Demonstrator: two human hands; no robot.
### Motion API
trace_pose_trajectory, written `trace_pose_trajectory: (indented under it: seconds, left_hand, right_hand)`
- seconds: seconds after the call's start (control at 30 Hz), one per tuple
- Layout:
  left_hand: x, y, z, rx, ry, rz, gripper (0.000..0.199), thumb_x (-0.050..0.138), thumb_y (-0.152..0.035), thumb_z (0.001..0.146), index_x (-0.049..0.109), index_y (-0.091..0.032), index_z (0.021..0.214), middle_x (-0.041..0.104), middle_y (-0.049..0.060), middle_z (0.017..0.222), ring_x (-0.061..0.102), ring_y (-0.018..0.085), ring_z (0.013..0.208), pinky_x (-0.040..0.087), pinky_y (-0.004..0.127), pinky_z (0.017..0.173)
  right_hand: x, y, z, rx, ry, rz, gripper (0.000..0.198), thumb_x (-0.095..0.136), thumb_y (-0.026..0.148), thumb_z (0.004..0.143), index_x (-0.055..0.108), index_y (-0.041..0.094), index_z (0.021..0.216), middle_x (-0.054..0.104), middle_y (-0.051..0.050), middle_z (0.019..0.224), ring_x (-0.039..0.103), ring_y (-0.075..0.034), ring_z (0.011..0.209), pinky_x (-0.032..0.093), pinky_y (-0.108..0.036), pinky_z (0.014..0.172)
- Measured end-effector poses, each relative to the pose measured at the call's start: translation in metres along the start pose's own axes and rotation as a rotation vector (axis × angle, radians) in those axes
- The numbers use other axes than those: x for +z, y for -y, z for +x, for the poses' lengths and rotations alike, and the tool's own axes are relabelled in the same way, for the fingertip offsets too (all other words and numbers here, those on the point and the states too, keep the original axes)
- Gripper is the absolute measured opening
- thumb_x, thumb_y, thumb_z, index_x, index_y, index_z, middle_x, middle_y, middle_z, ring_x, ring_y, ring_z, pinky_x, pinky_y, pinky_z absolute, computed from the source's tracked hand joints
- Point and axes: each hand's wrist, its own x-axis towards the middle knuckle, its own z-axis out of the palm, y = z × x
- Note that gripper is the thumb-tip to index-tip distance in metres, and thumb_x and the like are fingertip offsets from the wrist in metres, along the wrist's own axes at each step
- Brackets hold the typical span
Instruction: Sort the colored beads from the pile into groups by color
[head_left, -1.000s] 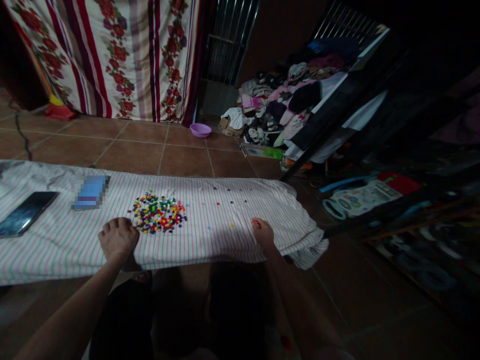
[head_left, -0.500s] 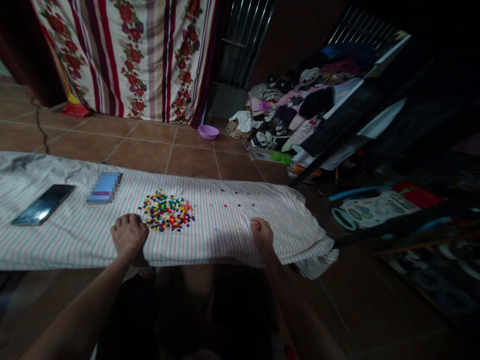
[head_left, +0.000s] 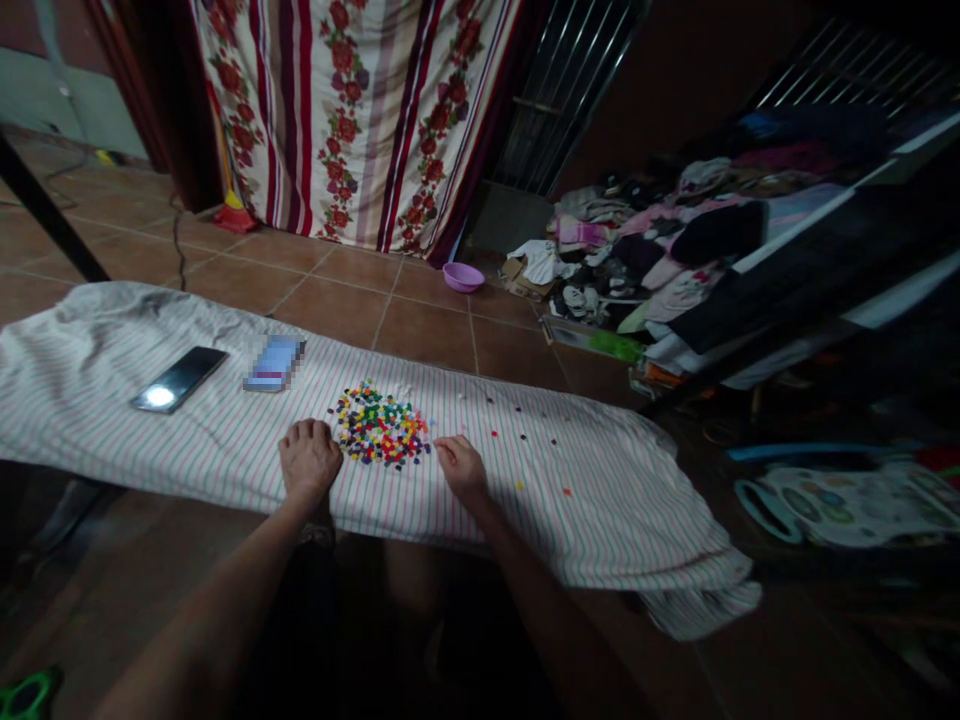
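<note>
Slim Bare Forearms, Near-Black Clothing

Both forearms are uncovered as far as they show, long and smooth in outline, narrowing toward the wrists. The bare left hand has a rounded back and short-looking fingers; the bare right hand looks similarly compact. The plain dark garment over the lap sinks into shadow, its cut and fabric too dim to tell.
</note>
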Motion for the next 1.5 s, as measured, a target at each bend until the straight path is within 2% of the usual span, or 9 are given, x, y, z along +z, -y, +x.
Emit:
trace_pose_trajectory:
  seconds: [0.1, 0.23, 0.33, 0.43, 0.63, 0.87, 1.17, 1.33, 1.5]
  left_hand:
    - [-0.001, -0.001, 0.0, 0.001, 0.008, -0.012, 0.03, 0.04, -0.025, 0.086, 0.062, -0.015, 0.105, 0.06, 0.016, 0.112, 0.048, 0.03, 0.109, 0.033, 0.042, 0.086]
    - [0.0, -0.001, 0.001, 0.002, -0.005, -0.021, 0.028, 0.041, -0.024, 0.086, 0.062, -0.016, 0.102, 0.06, 0.015, 0.11, 0.048, 0.03, 0.11, 0.033, 0.042, 0.087]
    - [0.001, -0.001, 0.002, 0.017, -0.021, -0.026, 0.026, 0.041, -0.023, 0.086, 0.061, -0.016, 0.101, 0.061, 0.015, 0.108, 0.048, 0.03, 0.109, 0.033, 0.042, 0.086]
    - [0.002, 0.0, 0.002, 0.028, -0.033, -0.022, 0.024, 0.042, -0.022, 0.085, 0.061, -0.016, 0.099, 0.061, 0.015, 0.107, 0.048, 0.03, 0.109, 0.034, 0.042, 0.085]
    - [0.005, 0.0, 0.002, 0.033, -0.047, -0.016, 0.023, 0.042, -0.023, 0.087, 0.06, -0.017, 0.099, 0.059, 0.014, 0.108, 0.047, 0.029, 0.112, 0.034, 0.042, 0.087]
    - [0.004, -0.002, 0.003, 0.037, -0.059, -0.014, 0.02, 0.045, -0.021, 0.085, 0.06, -0.017, 0.097, 0.06, 0.014, 0.106, 0.048, 0.03, 0.11, 0.035, 0.043, 0.085]
    - [0.008, 0.0, 0.002, 0.044, -0.083, 0.024, 0.019, 0.046, -0.022, 0.085, 0.059, -0.016, 0.096, 0.06, 0.012, 0.107, 0.048, 0.028, 0.11, 0.035, 0.04, 0.087]
    - [0.005, 0.0, 0.002, 0.041, -0.083, 0.034, 0.02, 0.044, -0.023, 0.085, 0.059, -0.016, 0.096, 0.061, 0.012, 0.106, 0.049, 0.028, 0.109, 0.035, 0.04, 0.086]
    - [0.0, -0.001, 0.001, 0.041, -0.061, 0.037, 0.023, 0.042, -0.025, 0.087, 0.06, -0.015, 0.096, 0.061, 0.012, 0.105, 0.05, 0.028, 0.107, 0.035, 0.04, 0.084]
  right_hand:
    - [0.024, 0.025, 0.026, -0.102, 0.082, 0.016, 0.026, 0.048, 0.019, 0.092, 0.073, 0.022, 0.1, 0.068, -0.005, 0.097, 0.063, -0.018, 0.092, 0.05, -0.03, 0.087]
    - [0.053, 0.059, 0.064, -0.169, 0.228, -0.082, 0.026, 0.05, 0.017, 0.093, 0.073, 0.022, 0.104, 0.068, -0.006, 0.101, 0.061, -0.019, 0.098, 0.047, -0.03, 0.092]
    - [0.074, 0.08, 0.09, -0.188, 0.321, -0.138, 0.027, 0.05, 0.016, 0.094, 0.073, 0.02, 0.108, 0.068, -0.008, 0.106, 0.06, -0.019, 0.101, 0.044, -0.029, 0.094]
    - [0.094, 0.095, 0.112, -0.179, 0.359, -0.183, 0.03, 0.049, 0.014, 0.094, 0.071, 0.022, 0.113, 0.068, -0.007, 0.111, 0.058, -0.018, 0.104, 0.042, -0.028, 0.096]
    - [0.119, 0.112, 0.14, -0.161, 0.449, -0.353, 0.032, 0.044, 0.017, 0.095, 0.073, 0.022, 0.109, 0.065, -0.009, 0.107, 0.055, -0.021, 0.102, 0.042, -0.029, 0.088]
    - [0.123, 0.117, 0.15, -0.227, 0.545, -0.473, 0.031, 0.045, 0.017, 0.096, 0.073, 0.022, 0.109, 0.063, -0.009, 0.109, 0.054, -0.02, 0.105, 0.041, -0.027, 0.086]
    - [0.116, 0.117, 0.144, -0.223, 0.529, -0.482, 0.03, 0.042, 0.014, 0.096, 0.07, 0.019, 0.107, 0.064, -0.01, 0.111, 0.054, -0.018, 0.107, 0.042, -0.027, 0.09]
    - [0.105, 0.119, 0.132, -0.174, 0.445, -0.391, 0.026, 0.044, 0.017, 0.096, 0.066, 0.016, 0.109, 0.065, -0.012, 0.112, 0.055, -0.02, 0.109, 0.041, -0.03, 0.096]
    - [0.092, 0.12, 0.114, -0.058, 0.354, -0.252, 0.027, 0.048, 0.01, 0.088, 0.062, 0.014, 0.111, 0.066, -0.011, 0.113, 0.058, -0.02, 0.106, 0.043, -0.03, 0.096]
